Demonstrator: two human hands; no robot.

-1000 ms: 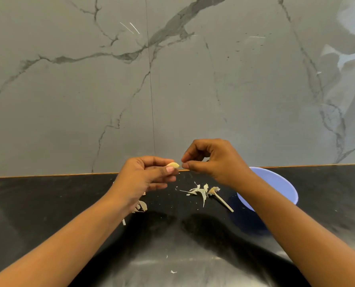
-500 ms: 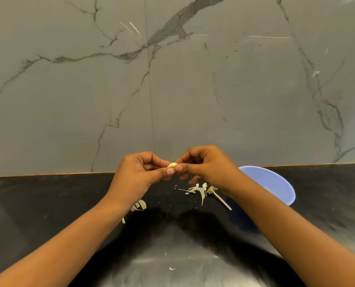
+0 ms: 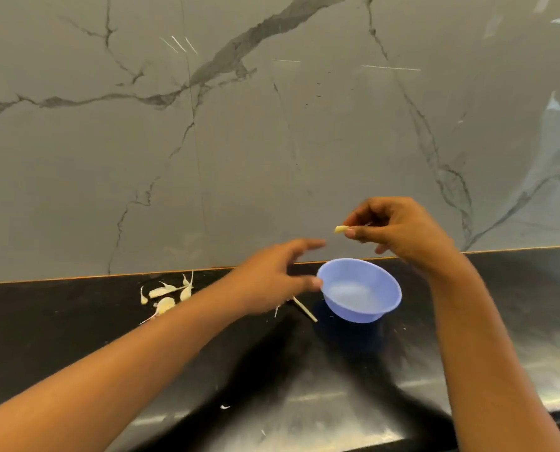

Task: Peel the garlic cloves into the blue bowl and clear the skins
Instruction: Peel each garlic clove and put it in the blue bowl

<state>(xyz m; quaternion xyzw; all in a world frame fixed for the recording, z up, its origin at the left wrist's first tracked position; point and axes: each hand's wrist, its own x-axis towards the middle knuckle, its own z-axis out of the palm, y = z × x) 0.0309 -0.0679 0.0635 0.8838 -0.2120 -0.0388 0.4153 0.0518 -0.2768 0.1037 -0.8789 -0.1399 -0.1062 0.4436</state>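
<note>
My right hand (image 3: 399,233) pinches a peeled pale garlic clove (image 3: 341,229) between thumb and fingertips, held above the blue bowl (image 3: 360,290). The bowl stands on the black counter near the wall and looks empty. My left hand (image 3: 272,280) is blurred, its fingers spread; its thumb lies at the bowl's left rim. A few unpeeled garlic cloves (image 3: 166,295) lie on the counter to the left, close to the wall. A thin garlic stem (image 3: 304,309) and bits of skin lie just left of the bowl, partly hidden by my left hand.
The glossy black counter (image 3: 76,321) runs wall to wall, backed by a grey marble wall (image 3: 239,141). Small skin flecks (image 3: 224,407) lie near the front of the counter.
My hands have parted. The right hand took the clove and rose above the bowl; the left let go and moved to the bowl's rim. The view shifted, showing cloves at the left.
</note>
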